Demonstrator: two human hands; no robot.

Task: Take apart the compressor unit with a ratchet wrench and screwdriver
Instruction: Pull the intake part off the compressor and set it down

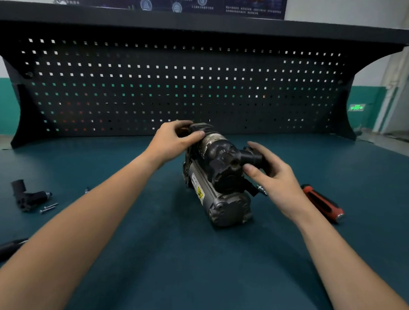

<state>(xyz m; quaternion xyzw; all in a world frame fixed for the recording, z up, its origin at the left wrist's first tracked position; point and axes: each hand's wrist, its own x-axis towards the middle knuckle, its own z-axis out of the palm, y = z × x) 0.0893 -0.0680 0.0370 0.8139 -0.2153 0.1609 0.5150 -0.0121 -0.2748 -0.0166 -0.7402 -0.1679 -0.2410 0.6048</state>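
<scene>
The compressor unit (pixel 219 178), a dark metal body with a grey cylinder and a yellow warning label, lies on the teal bench mat (pixel 157 265) in the middle. My left hand (pixel 173 138) grips its far black end from the left, thumb on top. My right hand (pixel 271 174) curls round the black fitting that sticks out on the unit's right side. A red and black tool handle (pixel 323 203) lies on the mat just right of my right wrist; its head is hidden behind my hand.
A removed black part (pixel 27 196) lies at the left with two loose bolts (pixel 48 208) beside it. Another dark tool handle (pixel 5 248) pokes in at the left edge. A black pegboard (pixel 182 84) rises at the back of the bench.
</scene>
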